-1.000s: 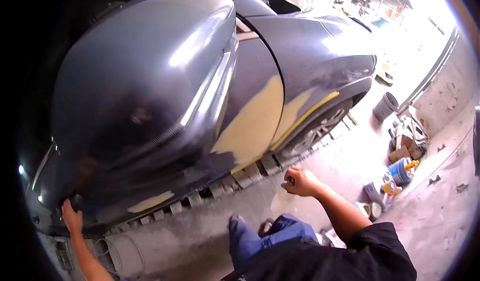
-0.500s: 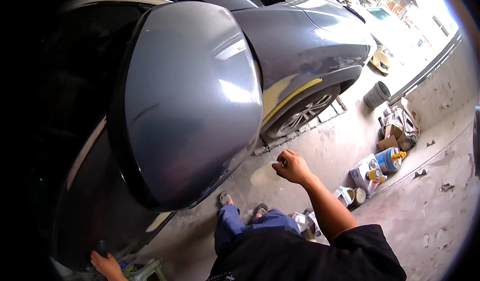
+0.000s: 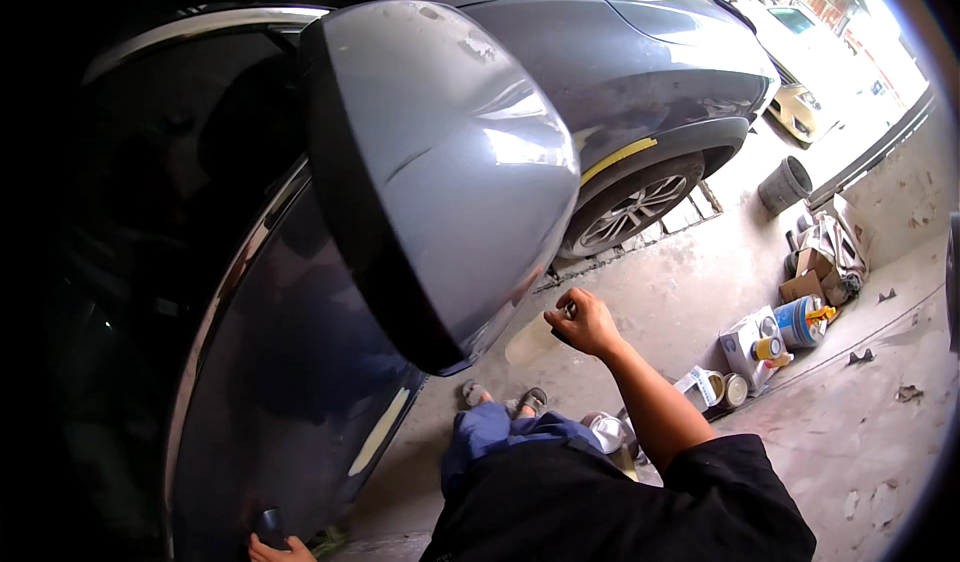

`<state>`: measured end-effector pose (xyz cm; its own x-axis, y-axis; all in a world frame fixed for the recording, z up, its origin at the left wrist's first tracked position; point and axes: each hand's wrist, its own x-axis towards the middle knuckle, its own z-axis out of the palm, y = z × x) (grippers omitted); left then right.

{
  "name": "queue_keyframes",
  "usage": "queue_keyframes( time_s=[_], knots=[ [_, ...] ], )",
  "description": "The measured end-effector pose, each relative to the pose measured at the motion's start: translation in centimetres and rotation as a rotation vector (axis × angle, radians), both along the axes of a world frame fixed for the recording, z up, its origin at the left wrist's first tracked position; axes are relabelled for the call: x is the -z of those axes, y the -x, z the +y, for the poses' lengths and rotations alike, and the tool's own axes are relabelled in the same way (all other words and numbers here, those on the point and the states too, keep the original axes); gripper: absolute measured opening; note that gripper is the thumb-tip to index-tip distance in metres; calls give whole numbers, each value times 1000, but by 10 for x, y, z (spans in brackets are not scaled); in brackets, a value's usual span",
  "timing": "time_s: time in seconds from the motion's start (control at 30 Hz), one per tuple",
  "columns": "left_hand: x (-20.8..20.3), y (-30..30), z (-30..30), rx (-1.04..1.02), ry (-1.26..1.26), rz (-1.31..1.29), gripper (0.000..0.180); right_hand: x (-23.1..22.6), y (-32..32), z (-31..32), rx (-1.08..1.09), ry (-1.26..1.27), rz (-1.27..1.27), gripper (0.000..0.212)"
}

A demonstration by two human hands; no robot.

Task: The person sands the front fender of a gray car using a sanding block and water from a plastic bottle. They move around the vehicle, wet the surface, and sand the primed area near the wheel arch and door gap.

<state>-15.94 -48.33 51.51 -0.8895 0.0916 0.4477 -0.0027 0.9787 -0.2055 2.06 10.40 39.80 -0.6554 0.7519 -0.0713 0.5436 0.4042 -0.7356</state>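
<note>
My right hand (image 3: pixel 588 324) is closed, out in front of the grey car's side mirror (image 3: pixel 465 152). Its curled fingers grip a pale, translucent bottle-like container (image 3: pixel 532 342) by the upper end. The container hangs over the floor, and its outline is faint. At the lower left edge, my left hand (image 3: pixel 282 552) is partly cut off by the picture. Its fingers close around a small dark block-like object (image 3: pixel 269 523) against the dark door panel (image 3: pixel 290 402). A pale yellow patch (image 3: pixel 380 432) runs along the door's lower edge.
The front wheel (image 3: pixel 635 207) and a yellow strip (image 3: pixel 618 161) on the arch lie beyond the mirror. A grey bucket (image 3: pixel 784 184), cardboard boxes (image 3: pixel 805 284), a blue can (image 3: pixel 800 322) and several smaller containers line the wall at right. Another car (image 3: pixel 798 107) stands at the back.
The view has shifted, and the mirror now appears turned and farther right. More of the door shows. My left hand appears lower and farther right, now around the dark object. My right hand keeps its grip.
</note>
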Motion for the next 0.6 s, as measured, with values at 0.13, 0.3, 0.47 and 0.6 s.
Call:
queue_keyframes(
  time_s=[0.13, 0.3, 0.47, 0.6],
  knots=[
    [-14, -2, 13, 386, -146, 158, 46, -6, 12, 2, 14, 20, 36, 33],
    [10, 13, 107, 768, -414, 24, 28, -10, 20, 6, 58, 15, 69, 32],
    [54, 3, 265, 1148, -865, -698, 24, -38, 34, 3, 80, 14, 56, 32],
    [82, -22, 368, 1256, -810, -1108, 25, -51, 32, -1, 207, -24, 99, 32]
  ],
)
